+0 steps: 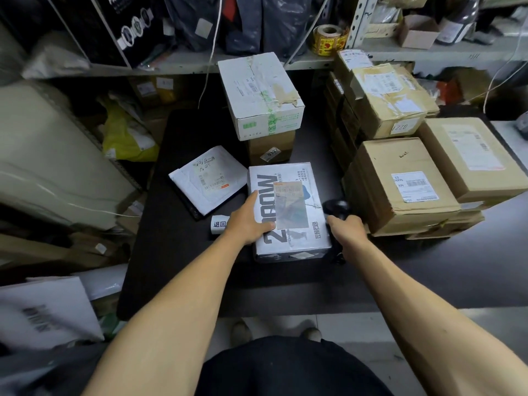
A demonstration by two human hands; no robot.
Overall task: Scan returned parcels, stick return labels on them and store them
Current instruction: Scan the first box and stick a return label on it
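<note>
the left hand point(248, 220) lies on the near left part of a grey-and-white parcel point(288, 212), thumb stretched up along its left edge and fingers spread flat over the big printed lettering, pressing rather than gripping. a shipping label point(291, 203) sits on the parcel's top, just beyond those fingers. the parcel rests on the dark table point(285, 275), between the two hands.

the right hand point(349, 229) is curled round the handle of a black barcode scanner point(336, 208), whose head pokes out just past the knuckles, right beside the parcel's right edge (whether it touches the parcel i cannot tell).

just left of the left hand, partly hidden behind it, stands a small white roll of return labels point(219, 223) with dark characters printed on it. beyond that roll lies a flat white mailer point(208, 180) with a label and handwriting on top. straight beyond the held parcel is a white carton point(261, 95) with green tape, stacked on a brown box point(271, 151).

to the right of the right hand, brown cardboard boxes point(400, 184) are piled in several stacks, each with a label. far beyond, on the shelf point(183, 64), sits a yellow-and-red sticker roll point(330, 40).
</note>
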